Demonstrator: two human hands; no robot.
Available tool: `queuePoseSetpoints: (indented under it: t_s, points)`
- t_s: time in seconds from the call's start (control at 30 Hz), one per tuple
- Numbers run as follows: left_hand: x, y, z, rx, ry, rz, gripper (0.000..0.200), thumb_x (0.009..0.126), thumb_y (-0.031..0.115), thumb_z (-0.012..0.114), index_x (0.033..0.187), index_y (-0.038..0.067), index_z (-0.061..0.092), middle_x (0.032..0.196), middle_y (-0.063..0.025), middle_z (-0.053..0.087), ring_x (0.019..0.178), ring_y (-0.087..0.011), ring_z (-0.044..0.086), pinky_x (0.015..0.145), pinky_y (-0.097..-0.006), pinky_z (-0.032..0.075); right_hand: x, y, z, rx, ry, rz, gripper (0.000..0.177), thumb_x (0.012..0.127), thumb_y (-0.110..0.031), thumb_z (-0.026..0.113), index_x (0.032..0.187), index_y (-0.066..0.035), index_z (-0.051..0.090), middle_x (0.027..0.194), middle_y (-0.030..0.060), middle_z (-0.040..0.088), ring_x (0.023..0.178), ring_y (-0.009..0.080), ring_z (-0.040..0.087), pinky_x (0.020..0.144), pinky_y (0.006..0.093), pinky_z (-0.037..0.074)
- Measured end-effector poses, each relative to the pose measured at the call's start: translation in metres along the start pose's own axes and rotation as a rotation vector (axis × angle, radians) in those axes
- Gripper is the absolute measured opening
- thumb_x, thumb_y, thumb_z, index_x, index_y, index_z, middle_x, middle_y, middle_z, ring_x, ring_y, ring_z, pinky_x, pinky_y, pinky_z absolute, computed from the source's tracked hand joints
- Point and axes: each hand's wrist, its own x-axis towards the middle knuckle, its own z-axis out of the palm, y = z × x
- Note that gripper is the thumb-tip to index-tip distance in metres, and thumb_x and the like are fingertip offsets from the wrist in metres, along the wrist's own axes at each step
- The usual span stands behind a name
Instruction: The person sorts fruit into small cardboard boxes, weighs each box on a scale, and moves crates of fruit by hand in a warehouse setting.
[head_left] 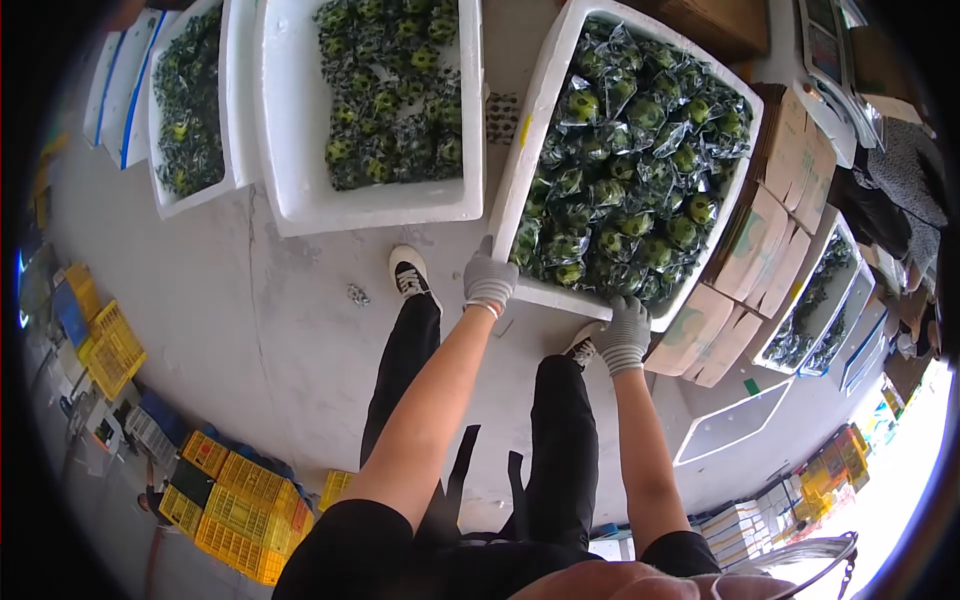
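Note:
A large white foam box (522, 165) stands in front of me, filled with green round fruits (610, 190) wrapped in clear plastic. My left hand (490, 279), in a grey knit glove, grips the box's near left corner from outside. Over the near rim hooks my right hand (624, 335), gloved the same way, with its fingertips inside against the wrapped fruit. Both thumbs are partly hidden. The box sits slightly turned, just beyond my shoes (408, 272).
Another white foam box (290, 160), partly filled with wrapped fruit, stands left of mine. Cardboard cartons (765, 240) are stacked along the right side. Yellow crates (235, 500) stand at lower left. A small clump (357, 295) lies on the concrete floor.

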Motion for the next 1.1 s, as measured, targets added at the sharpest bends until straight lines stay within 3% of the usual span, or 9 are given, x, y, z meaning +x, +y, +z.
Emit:
queuePoseSetpoints:
  t_s: [0.2,0.67,0.7,0.73,0.77,0.87,0.9,1.0,1.1]
  points:
    - [-0.007,0.003,0.0,-0.104,0.045,-0.011,0.04,0.066,0.01,0.06,0.106,0.01,0.059,0.086,-0.0168,0.065,0.08,-0.0311,0.064,0.073,-0.0354,0.049,0.026,0.008,0.025,-0.183,-0.124,-0.02,0.022,0.074,-0.019,0.061,0.095,-0.01,0.06,0.098,0.0147,0.056,0.09,0.0305,0.058,0.073,0.0425,0.051]
    - [-0.021,-0.036,-0.022,-0.004,-0.065,0.128,0.041,0.066,0.012,0.058,0.107,0.01,0.054,0.086,-0.0175,0.065,0.081,-0.035,0.063,0.076,-0.0391,0.049,-0.007,-0.006,0.037,-0.152,-0.331,-0.08,0.025,0.076,-0.02,0.061,0.1,-0.012,0.059,0.101,0.0136,0.057,0.093,0.0308,0.058,0.073,0.0409,0.053]
    - [-0.02,-0.035,-0.03,0.008,-0.204,0.049,0.048,0.067,0.016,0.06,0.114,0.009,0.05,0.1,-0.0202,0.061,0.092,-0.0372,0.059,0.084,-0.0413,0.046,-0.013,-0.006,0.036,-0.159,-0.289,-0.057,0.026,0.075,-0.02,0.062,0.1,-0.011,0.059,0.101,0.0138,0.056,0.093,0.0306,0.058,0.074,0.0405,0.053]
    - [-0.02,-0.034,-0.04,0.049,-0.033,0.159,0.052,0.067,0.017,0.062,0.117,0.008,0.048,0.106,-0.021,0.058,0.097,-0.038,0.056,0.087,-0.0423,0.044,-0.014,-0.01,0.032,-0.161,-0.233,-0.037,0.027,0.074,-0.019,0.063,0.099,-0.01,0.058,0.102,0.014,0.056,0.094,0.0304,0.058,0.075,0.0402,0.052]
    - [-0.023,-0.038,-0.048,0.09,0.137,0.266,0.057,0.067,0.019,0.063,0.119,0.007,0.046,0.112,-0.0217,0.054,0.102,-0.0387,0.053,0.09,-0.0433,0.042,-0.019,-0.011,0.029,-0.09,-0.309,0.08,0.041,0.071,-0.019,0.067,0.108,-0.009,0.053,0.11,0.0138,0.053,0.106,0.0307,0.052,0.088,0.0447,0.046]
    - [0.006,-0.011,-0.097,0.444,0.637,0.574,0.075,0.063,0.02,0.07,0.129,0.007,0.037,0.126,-0.0185,0.043,0.115,-0.0386,0.043,0.098,-0.0518,0.033,-0.078,-0.009,0.029,-0.007,-0.081,-0.001,0.06,0.07,-0.021,0.065,0.125,-0.012,0.042,0.128,0.0122,0.04,0.127,0.032,0.031,0.103,0.0605,0.02]
    - [0.008,0.017,-0.117,0.636,0.693,0.575,0.051,0.072,0.017,0.064,0.12,0.01,0.048,0.118,-0.0132,0.052,0.109,-0.0325,0.049,0.097,-0.0515,0.033,-0.1,-0.008,0.029,0.018,-0.041,-0.046,0.064,0.067,-0.023,0.067,0.124,-0.013,0.042,0.129,0.0121,0.039,0.128,0.0322,0.031,0.103,0.0612,0.021]
    - [0.066,0.009,-0.125,0.979,0.24,0.541,0.025,0.081,0.016,0.054,0.106,0.014,0.058,0.104,-0.0071,0.062,0.1,-0.0258,0.056,0.093,-0.0495,0.035,-0.156,-0.006,0.014,0.184,-0.191,0.031,0.066,0.065,-0.023,0.067,0.125,-0.012,0.042,0.128,0.0127,0.041,0.125,0.0314,0.035,0.103,0.0587,0.023]
    - [0.063,0.001,-0.129,1.021,0.214,0.516,0.026,0.088,0.016,0.042,0.106,0.02,0.061,0.1,-0.003,0.064,0.099,-0.0215,0.057,0.091,-0.0445,0.037,-0.187,0.008,-0.003,0.245,-0.355,0.246,0.06,0.068,-0.025,0.066,0.123,-0.01,0.046,0.121,0.0157,0.051,0.116,0.0323,0.046,0.1,0.0469,0.034]
